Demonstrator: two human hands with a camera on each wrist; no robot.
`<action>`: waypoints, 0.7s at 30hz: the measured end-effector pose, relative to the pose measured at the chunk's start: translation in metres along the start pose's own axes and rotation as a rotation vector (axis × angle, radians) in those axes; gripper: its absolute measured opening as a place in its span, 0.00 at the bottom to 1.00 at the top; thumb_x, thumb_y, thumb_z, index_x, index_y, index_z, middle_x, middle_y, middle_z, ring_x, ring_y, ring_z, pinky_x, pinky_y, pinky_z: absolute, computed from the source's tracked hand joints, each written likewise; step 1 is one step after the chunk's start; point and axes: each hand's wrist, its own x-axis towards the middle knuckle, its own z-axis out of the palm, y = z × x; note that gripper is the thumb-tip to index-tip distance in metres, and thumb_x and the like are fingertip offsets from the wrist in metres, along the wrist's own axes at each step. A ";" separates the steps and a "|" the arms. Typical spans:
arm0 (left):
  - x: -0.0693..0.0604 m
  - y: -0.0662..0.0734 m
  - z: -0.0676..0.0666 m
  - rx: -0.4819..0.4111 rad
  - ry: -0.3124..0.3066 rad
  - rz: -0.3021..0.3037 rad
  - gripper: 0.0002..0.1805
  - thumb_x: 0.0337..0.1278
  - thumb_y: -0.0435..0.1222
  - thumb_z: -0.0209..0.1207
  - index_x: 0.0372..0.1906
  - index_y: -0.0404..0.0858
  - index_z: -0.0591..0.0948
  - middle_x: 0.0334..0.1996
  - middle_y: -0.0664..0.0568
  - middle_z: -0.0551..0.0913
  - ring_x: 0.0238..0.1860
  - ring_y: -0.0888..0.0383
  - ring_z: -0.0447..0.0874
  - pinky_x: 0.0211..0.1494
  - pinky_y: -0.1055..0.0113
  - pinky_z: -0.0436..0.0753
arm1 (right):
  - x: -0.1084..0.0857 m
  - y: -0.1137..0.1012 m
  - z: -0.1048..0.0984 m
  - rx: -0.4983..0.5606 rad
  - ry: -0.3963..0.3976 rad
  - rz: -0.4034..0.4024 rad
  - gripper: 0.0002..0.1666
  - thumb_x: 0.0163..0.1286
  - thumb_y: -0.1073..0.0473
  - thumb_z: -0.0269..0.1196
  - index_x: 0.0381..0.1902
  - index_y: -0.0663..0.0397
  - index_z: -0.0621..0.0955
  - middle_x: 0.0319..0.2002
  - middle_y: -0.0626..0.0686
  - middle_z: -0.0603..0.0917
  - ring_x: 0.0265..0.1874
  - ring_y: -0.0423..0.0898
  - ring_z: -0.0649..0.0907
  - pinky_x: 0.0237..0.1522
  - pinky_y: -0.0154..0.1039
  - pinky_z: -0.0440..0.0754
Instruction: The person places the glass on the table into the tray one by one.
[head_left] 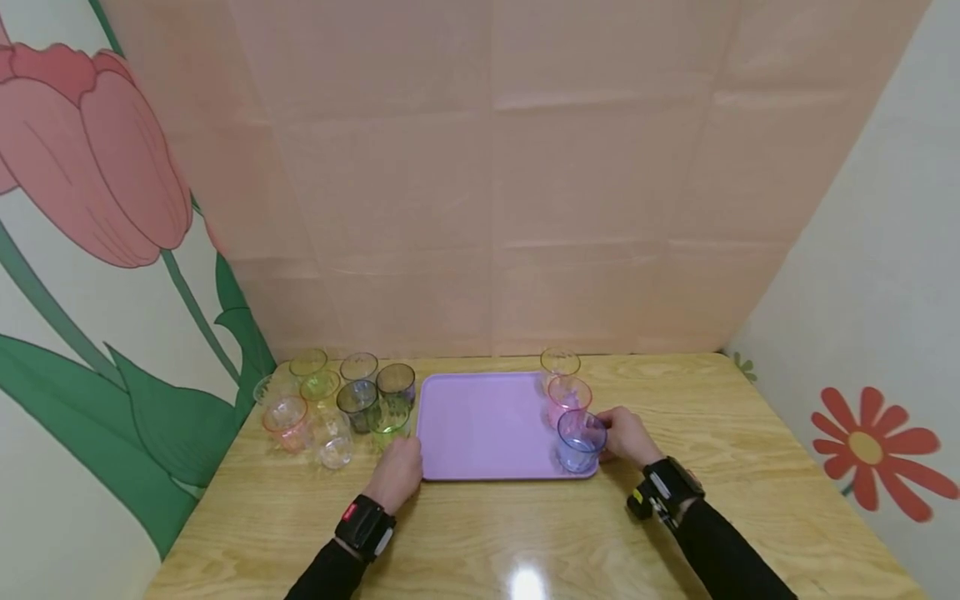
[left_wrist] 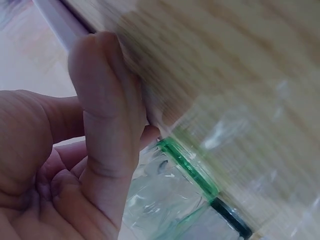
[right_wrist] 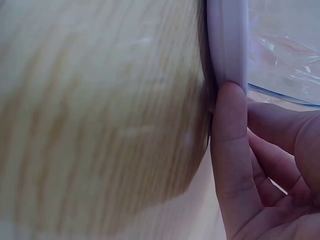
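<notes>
A lilac rectangular tray (head_left: 480,425) lies on the wooden table. Along its right side stand three tinted glasses: a yellow-rimmed glass (head_left: 560,362) at the back, a pink glass (head_left: 569,393) and a blue glass (head_left: 580,442) in front. My left hand (head_left: 399,475) grips the tray's near left edge, close to a green glass (head_left: 390,421). At the right edge, beside the blue glass, my right hand (head_left: 628,435) pinches the tray rim (right_wrist: 229,45), one finger lying under it in the right wrist view.
Left of the tray several more glasses stand in a group, among them dark grey (head_left: 358,406), orange (head_left: 287,423) and clear (head_left: 333,440) ones. A peach sheet (head_left: 487,183) hangs behind the table, and painted walls flank it.
</notes>
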 end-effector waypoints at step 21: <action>-0.011 -0.003 -0.050 -0.044 0.135 -0.283 0.26 0.72 0.44 0.66 0.17 0.42 0.71 0.13 0.59 0.61 0.15 0.61 0.62 0.17 0.67 0.57 | 0.006 0.002 -0.004 -0.045 -0.033 0.048 0.06 0.69 0.69 0.70 0.42 0.69 0.88 0.28 0.53 0.86 0.23 0.45 0.86 0.27 0.42 0.90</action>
